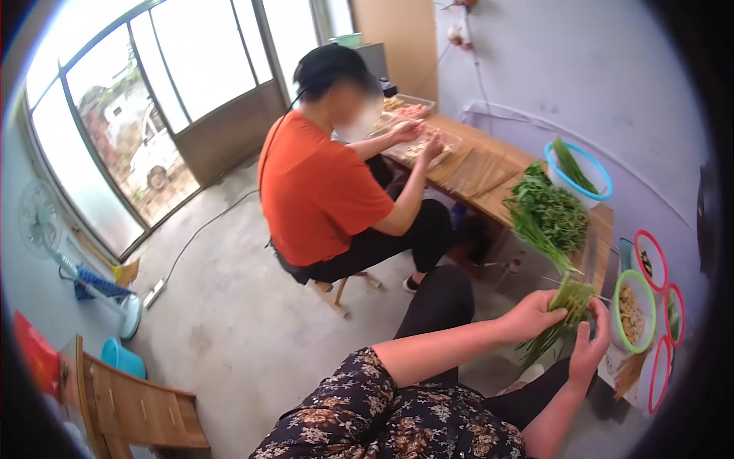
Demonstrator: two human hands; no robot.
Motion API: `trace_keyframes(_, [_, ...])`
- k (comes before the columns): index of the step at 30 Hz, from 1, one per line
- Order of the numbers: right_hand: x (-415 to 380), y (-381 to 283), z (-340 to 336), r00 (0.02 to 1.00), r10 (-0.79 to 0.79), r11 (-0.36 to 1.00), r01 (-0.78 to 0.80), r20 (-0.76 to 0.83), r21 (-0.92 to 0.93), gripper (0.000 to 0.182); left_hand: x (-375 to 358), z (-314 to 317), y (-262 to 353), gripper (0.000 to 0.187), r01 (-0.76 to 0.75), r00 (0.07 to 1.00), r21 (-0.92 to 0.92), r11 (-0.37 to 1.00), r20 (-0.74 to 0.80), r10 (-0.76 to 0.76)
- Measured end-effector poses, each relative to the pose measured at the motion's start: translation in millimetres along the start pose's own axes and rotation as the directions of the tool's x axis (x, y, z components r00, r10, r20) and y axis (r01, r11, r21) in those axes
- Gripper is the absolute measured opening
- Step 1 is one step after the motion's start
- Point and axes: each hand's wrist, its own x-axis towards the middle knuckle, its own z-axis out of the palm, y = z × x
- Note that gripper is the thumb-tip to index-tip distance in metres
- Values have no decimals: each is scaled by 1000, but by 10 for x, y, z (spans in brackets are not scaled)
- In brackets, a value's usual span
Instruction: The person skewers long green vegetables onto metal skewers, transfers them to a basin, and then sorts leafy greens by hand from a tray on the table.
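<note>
Stalks, green and gathered into a bunch [572,295], sit in the left hand [537,315], its thumb and fingers closed around them, tail ends hanging below the grip. Against the bunch's right side, the right hand [592,336] has its fingers bent and thumb apart; whether it pinches anything cannot be told.

Just beyond the grip is the near end of a long wooden table [501,200], bearing a heap of leafy greens [552,210]. Behind that heap, farther from the grip, a blue-rimmed basket [609,186] holds more green stalks. Farther along the table, ahead and left of the grip, lie thin sticks [478,172], then a clear tray [451,151] of pale pieces, where a seated person in an orange top [321,195] works with both hands raised.

To the right of the grip, a green-rimmed basket [654,314] of pale brown chunks stands among red-rimmed baskets [663,264], near a pale wall [573,61]. Well left of the grip, bare grey floor [222,298] stretches to glazed doors [145,115], a standing fan [40,218], a blue bucket [124,357] and a wooden cabinet [138,402].
</note>
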Motion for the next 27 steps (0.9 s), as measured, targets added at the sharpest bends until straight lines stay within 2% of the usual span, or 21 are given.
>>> trace_keyframes(1, [-15,184,49,986,98,956,-130,131,263,53,-16,-32,-39,20,-6,1000,85,996,-1,6])
trace_keyframes(2, [-13,326,127,949,155,830,-275,274,486,63,-40,-64,-62,19,-14,1000,175,984,6,13])
trace_keyframes(3, [84,107,178,944,171,789,-303,282,534,70,-76,-98,-12,19,-6,1000,295,955,8,4])
trace_keyframes(4, [143,86,210,951,152,780,-284,271,558,70,-109,-102,4,19,22,1000,274,961,8,-25])
trace_keyframes(5, [176,88,251,929,117,749,-315,351,583,70,-130,-125,-68,18,-23,1000,295,955,12,21])
trace_keyframes(6, [215,57,302,900,79,723,-348,429,596,71,-137,-146,-41,17,-70,998,310,948,20,67])
trace_keyframes(7, [229,26,355,904,42,706,-328,425,628,60,-125,-195,-35,17,-84,996,324,942,27,79])
trace_keyframes(8, [247,3,393,908,38,711,-319,418,627,60,-133,-211,-67,17,-102,995,302,948,45,93])
trace_keyframes(11, [239,-87,384,839,71,671,-440,539,597,37,-162,-204,-39,18,-78,995,288,955,74,60])
trace_keyframes(12, [224,-109,394,833,88,671,-455,547,585,37,-174,-222,-15,18,-43,996,316,948,89,15])
trace_keyframes(14, [198,-108,369,839,133,653,-474,527,591,31,-179,-271,-150,18,-105,987,316,943,145,62])
trace_keyframes(15, [217,-154,330,827,131,641,-492,547,589,30,-213,-250,-92,20,-130,988,303,944,114,99])
trace_keyframes(16, [239,-226,314,817,154,634,-513,555,579,30,-221,-262,-68,22,-75,996,441,894,82,44])
trace_keyframes(17, [259,-264,289,797,178,610,-550,577,571,31,-222,-255,13,23,0,991,343,939,124,-45])
trace_keyframes(18, [281,-241,271,783,168,621,-556,599,552,31,-213,-252,-72,21,34,992,254,967,111,-64])
trace_keyframes(19, [305,-237,250,798,102,635,-512,594,579,31,-209,-259,-25,19,119,979,228,966,136,-153])
trace_keyframes(20, [273,-241,221,804,122,630,-516,581,581,31,-190,-247,-180,17,53,985,141,989,157,-75])
trace_keyframes(21, [250,-269,179,803,168,630,-534,572,565,30,-193,-254,-196,17,148,969,101,984,182,-165])
trace_keyframes(25, [123,-305,82,805,247,531,-578,540,619,30,-232,-164,-101,19,223,952,75,972,197,-234])
trace_keyframes(27, [163,-219,111,780,273,452,-621,563,641,37,-138,-195,-149,20,287,936,62,956,196,-293])
